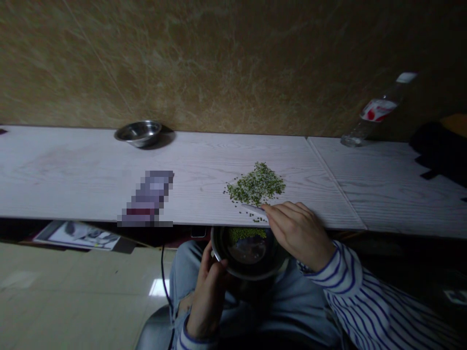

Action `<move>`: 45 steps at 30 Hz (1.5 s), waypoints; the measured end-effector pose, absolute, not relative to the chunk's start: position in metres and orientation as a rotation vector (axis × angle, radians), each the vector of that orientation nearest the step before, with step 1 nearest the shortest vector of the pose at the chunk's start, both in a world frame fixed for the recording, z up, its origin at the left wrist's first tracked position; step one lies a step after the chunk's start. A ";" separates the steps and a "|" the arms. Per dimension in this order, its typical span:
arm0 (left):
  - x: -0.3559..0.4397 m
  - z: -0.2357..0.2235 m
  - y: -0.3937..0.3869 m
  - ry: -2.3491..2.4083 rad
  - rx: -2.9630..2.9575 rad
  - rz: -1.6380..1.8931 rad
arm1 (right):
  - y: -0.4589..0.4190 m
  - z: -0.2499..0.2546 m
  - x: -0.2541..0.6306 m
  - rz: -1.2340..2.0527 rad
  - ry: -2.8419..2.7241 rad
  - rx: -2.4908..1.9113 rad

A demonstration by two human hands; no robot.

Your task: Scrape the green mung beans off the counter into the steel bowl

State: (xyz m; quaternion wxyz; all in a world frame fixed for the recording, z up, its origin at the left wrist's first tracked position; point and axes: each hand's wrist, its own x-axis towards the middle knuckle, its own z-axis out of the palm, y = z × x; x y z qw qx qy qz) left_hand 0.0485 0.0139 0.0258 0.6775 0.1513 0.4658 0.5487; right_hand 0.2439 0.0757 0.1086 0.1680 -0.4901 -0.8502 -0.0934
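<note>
My left hand (211,287) grips the left rim of a metal bowl (251,278) held just under the table's front edge, above my lap. Green beans (251,235), which look like mung beans, lie in the bowl along its far side. With its fingers closed, my right hand (297,233) holds a pale, narrow, flat tool (254,210) at the table edge; its exact kind is hard to make out. Just beyond the tool's tip, a pile of green beans mixed with small white grains (257,184) is spread on the table. A few beans lie loose near the edge.
On the white wood-grain table (197,165), a small steel bowl (138,133) stands by the wall. A blurred-out flat object (148,199) lies at the left. A clear plastic bottle (377,112) and a dark item (438,150) are at the right. A cable (163,272) hangs below.
</note>
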 end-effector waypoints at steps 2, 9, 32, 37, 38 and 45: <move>0.047 0.026 0.014 1.042 0.334 1.239 | 0.076 0.109 0.241 -0.247 -2.433 -1.396; 0.044 0.024 0.014 1.057 0.294 1.240 | 0.083 0.110 0.231 -0.259 -2.407 -1.390; 0.041 0.025 0.019 1.031 0.228 1.267 | 0.103 0.120 0.212 -0.265 -2.520 -1.393; 0.038 0.022 0.019 1.045 0.236 1.270 | 0.097 0.118 0.214 -0.286 -2.525 -1.353; 0.037 0.020 0.019 1.049 0.250 1.264 | 0.097 0.119 0.215 -0.285 -2.519 -1.341; 0.037 0.019 0.017 1.026 0.262 1.291 | 0.114 0.125 0.196 -0.164 -2.597 -1.252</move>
